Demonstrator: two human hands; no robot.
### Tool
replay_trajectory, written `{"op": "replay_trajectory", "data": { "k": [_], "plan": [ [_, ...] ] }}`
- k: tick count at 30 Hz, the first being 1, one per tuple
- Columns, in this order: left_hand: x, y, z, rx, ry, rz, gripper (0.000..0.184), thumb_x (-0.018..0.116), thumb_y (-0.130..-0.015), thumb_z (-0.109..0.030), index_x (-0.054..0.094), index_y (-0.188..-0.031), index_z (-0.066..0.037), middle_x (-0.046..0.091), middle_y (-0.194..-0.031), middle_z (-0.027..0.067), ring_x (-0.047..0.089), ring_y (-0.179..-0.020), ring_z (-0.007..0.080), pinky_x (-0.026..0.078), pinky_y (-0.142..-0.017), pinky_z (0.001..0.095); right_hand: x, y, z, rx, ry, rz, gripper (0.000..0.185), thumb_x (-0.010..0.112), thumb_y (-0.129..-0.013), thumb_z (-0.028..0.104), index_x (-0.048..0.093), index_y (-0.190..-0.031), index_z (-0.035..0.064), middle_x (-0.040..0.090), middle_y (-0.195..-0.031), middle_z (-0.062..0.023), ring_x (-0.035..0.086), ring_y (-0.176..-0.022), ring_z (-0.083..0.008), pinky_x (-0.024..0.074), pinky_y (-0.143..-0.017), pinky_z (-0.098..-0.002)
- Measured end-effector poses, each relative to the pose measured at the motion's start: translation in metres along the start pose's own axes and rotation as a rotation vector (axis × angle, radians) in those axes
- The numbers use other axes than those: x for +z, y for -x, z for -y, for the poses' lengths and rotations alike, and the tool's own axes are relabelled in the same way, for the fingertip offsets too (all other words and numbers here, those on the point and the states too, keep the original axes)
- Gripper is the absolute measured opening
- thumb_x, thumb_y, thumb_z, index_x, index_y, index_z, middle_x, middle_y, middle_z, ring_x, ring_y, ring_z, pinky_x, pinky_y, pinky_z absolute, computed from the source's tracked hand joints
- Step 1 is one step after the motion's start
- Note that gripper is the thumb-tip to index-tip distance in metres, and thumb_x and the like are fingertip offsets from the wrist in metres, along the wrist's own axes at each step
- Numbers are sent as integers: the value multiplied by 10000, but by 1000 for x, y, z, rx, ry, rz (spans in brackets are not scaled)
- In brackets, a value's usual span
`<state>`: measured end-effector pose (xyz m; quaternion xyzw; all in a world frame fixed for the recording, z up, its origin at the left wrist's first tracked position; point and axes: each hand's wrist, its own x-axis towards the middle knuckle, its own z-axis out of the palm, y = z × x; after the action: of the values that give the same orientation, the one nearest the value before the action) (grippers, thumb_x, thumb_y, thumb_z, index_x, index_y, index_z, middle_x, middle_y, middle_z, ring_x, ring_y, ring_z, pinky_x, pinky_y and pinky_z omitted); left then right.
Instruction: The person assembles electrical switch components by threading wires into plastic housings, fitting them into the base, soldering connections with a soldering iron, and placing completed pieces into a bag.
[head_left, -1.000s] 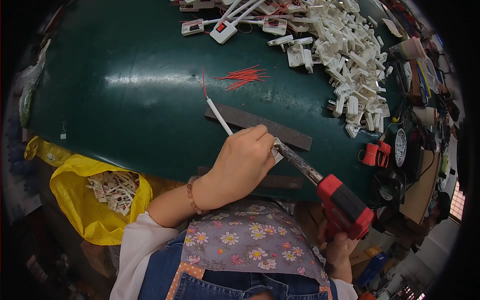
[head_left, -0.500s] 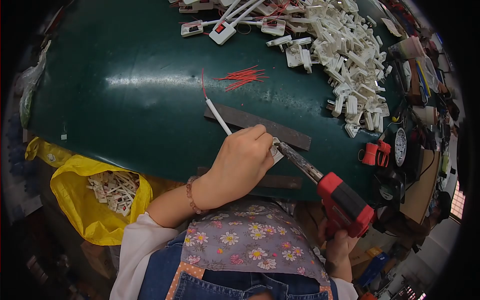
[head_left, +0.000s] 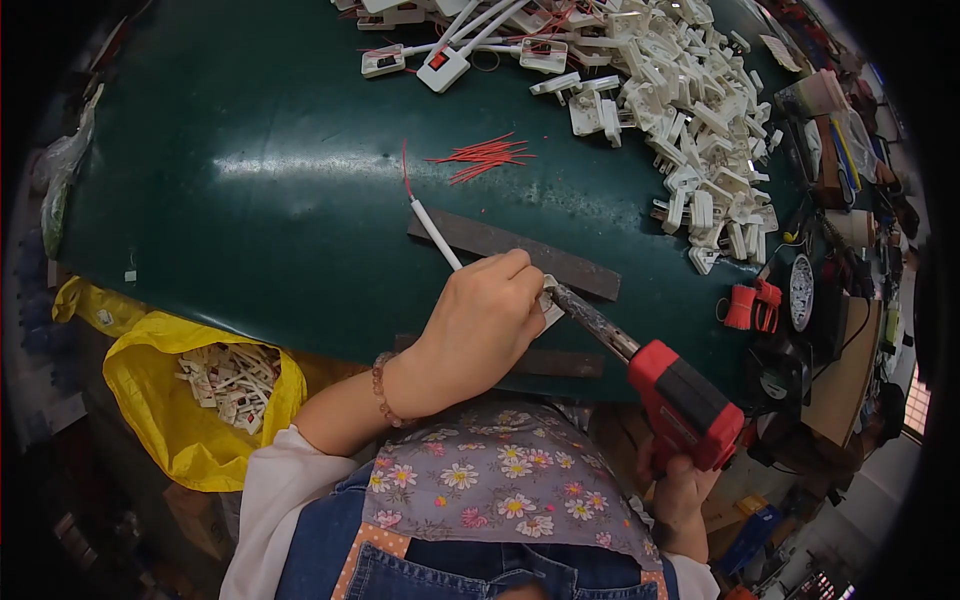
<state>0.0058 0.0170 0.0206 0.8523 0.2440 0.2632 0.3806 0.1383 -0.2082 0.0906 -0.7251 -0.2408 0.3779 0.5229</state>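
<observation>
My left hand (head_left: 485,315) is closed in a pinch on a white plastic switch housing (head_left: 550,312), mostly hidden under the fingers. Out of the far side of that hand runs a white tube (head_left: 436,234) with a thin red wire (head_left: 406,170) at its end. My right hand (head_left: 682,490) is wrapped round the handle of a red and black soldering gun (head_left: 688,405). Its metal barrel points up and left, the tip at the housing beside my left fingertips. Whether the tip touches it is hard to see.
Two dark flat bars (head_left: 520,252) lie on the green table (head_left: 270,230). Beyond them are loose red wires (head_left: 485,157), white switch pieces (head_left: 443,68) and a heap of white plastic parts (head_left: 700,120). A yellow bag (head_left: 150,400) of parts hangs at left; red wire bundles (head_left: 740,307) lie right.
The soldering gun has shifted very slightly left and up, its tip staying at the housing. My left hand holds its place.
</observation>
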Motion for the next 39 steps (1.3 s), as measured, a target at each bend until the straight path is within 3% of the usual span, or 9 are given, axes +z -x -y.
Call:
{"op": "replay_trajectory", "data": {
  "k": [4,7,10,12,16,19,25,30,39],
  "plan": [
    [-1,0,0,-4,-14,7,131,671,-666,51,554,-717,18,537,-704,101,582,-614,262,467,-556,338,-2,0,8,6,-128,-29,727,719,-777,484,484,-1218,-44,587,-655,-66,490,-512,-107,373,-463,-251],
    [-1,0,-1,-5,0,5,132,670,-668,52,552,-715,19,537,-704,102,584,-613,261,469,-556,337,-7,-3,6,-108,-76,-41,791,606,-824,575,396,-1275,-40,615,-1054,-245,524,-462,-139,349,-362,-238],
    [0,0,0,2,-7,-4,131,669,-669,53,551,-714,18,539,-704,102,585,-609,260,468,-552,336,2,-9,12,-202,-86,-149,735,596,-867,486,356,-1301,-56,618,-1041,-248,520,-454,-143,377,-382,-239],
    [-1,0,0,-3,-9,-4,130,670,-670,53,552,-714,18,540,-704,101,585,-607,259,468,-550,335,3,-12,21,-14,-35,-89,770,619,-859,492,354,-1318,-66,634,-784,-183,521,-491,-161,420,-498,-258],
    [-1,0,-1,-13,-13,5,125,670,-676,48,557,-718,15,541,-706,99,584,-602,256,467,-547,333,15,-17,17,-116,-91,-282,698,581,-910,399,317,-1324,-97,621,-745,-196,525,-484,-171,433,-511,-259],
    [-2,0,-1,-27,-16,16,120,671,-683,43,561,-721,13,542,-709,98,586,-603,251,467,-546,330,-6,-10,8,-91,-253,-53,638,554,-935,335,302,-1328,-100,619,-757,-184,510,-480,-165,427,-501,-263],
    [-3,0,-2,-43,-28,27,117,673,-688,38,566,-728,10,550,-715,96,590,-600,243,468,-545,320,-11,-7,-7,-91,-350,-40,543,514,-954,227,257,-1345,-49,589,-1066,-263,457,-456,-141,411,-458,-286],
    [-1,2,-2,-67,-13,30,116,653,-689,33,544,-722,8,534,-720,109,578,-637,278,466,-580,357,-12,-8,-11,-136,-354,-77,534,511,-951,165,215,-1367,8,397,-1360,-283,461,-473,-138,415,-451,-298],
    [4,4,-5,-12,-186,22,176,663,-699,43,505,-766,1,527,-766,102,585,-652,248,475,-573,305,-15,-16,-18,-147,-366,-104,500,527,-942,154,276,-1334,-26,488,-1259,-285,455,-461,-134,404,-418,-278]
  ]
}}
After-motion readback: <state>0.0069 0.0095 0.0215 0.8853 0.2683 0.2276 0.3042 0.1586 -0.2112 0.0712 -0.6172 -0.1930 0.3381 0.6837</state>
